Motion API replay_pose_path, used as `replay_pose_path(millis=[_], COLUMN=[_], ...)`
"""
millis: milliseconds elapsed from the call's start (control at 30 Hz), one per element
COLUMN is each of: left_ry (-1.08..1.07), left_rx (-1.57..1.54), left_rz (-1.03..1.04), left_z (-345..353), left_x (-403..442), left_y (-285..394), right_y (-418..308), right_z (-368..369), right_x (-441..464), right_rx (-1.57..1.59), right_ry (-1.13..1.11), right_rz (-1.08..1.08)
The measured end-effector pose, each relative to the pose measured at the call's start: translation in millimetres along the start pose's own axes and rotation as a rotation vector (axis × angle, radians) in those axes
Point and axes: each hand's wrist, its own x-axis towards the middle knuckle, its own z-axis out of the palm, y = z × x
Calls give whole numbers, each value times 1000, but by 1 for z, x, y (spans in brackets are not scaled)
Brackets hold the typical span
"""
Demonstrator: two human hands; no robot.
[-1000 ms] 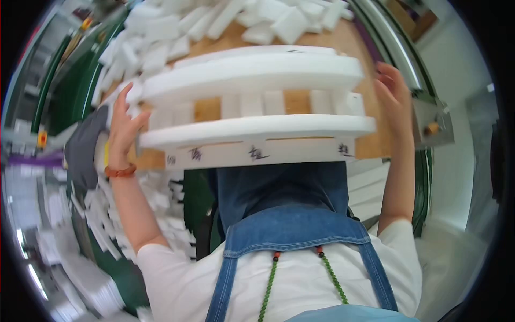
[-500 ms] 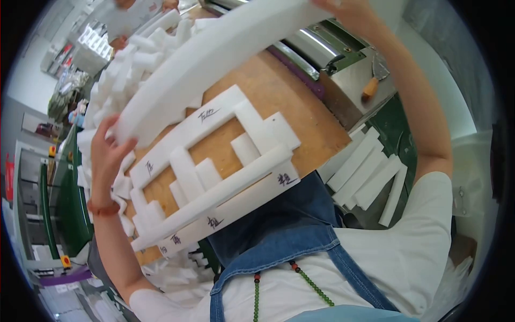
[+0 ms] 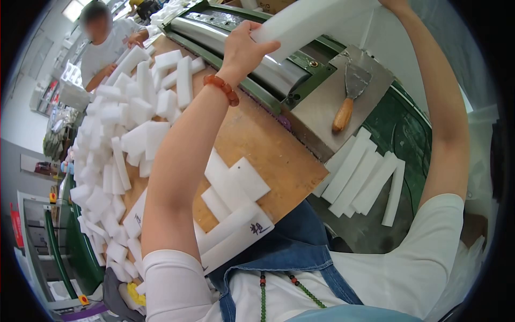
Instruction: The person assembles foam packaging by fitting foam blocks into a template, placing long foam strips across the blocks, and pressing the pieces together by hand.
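A long white foam block [image 3: 316,24] is held up at the top of the view, over the green machine. My left hand [image 3: 245,49] is closed on its near end, thumb below and fingers above. My right hand [image 3: 396,4] is at the far end of the block, partly cut off by the frame's edge, its fingers mostly out of sight. Below, on the wooden board [image 3: 284,147], lies a layout of white foam pieces [image 3: 228,185] with handwritten dark characters. My left forearm hides part of that layout.
Many loose white foam blocks [image 3: 126,112] are heaped on the left. Across the table sits another person [image 3: 102,48]. A scraper with a wooden handle [image 3: 343,114] rests on a metal plate beside the machine's roller [image 3: 284,75]. Several foam strips [image 3: 362,180] lie at the right.
Both hands have carried the foam block up and to the right, away from above the layout and over the machine. My view has shifted, showing more of the heap and the other person.
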Motion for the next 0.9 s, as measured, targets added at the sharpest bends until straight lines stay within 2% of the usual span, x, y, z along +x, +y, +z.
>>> replay_pose_path(millis=[67, 133, 267, 400, 433, 467, 567, 633, 767, 900], left_ry=[-2, 1, -43, -93, -113, -135, -122, -91, -85, -22], left_rx=[-14, -24, 52, 104, 26, -52, 9, -2, 13, -19], left_rz=[-10, -25, -49, -37, -111, -187, -228, -347, -408, -475], left_z=[13, 19, -6, -49, -61, -71, -104, -126, -174, -214], left_x=[6, 8, -14, -53, -65, -78, -112, -136, -187, -240], left_y=[-9, -19, -32, -51, -53, -54, -53, -56, -62, -54], right_y=[21, 31, -1, -41, -52, -62, -91, -115, -157, -199], right_z=[41, 69, 103, 104, 102, 99, 81, 66, 34, 0], right_x=[-9, -16, -26, -23, -23, -21, -13, -9, -1, 7], right_rx=[699, 658, 636, 772, 819, 878, 1053, 1174, 1390, 1405], right_ry=[122, -59, -391, -581, -627, -666, -790, -858, -951, -941], right_rz=[-137, -29, 133, 200, 217, 233, 290, 309, 352, 332])
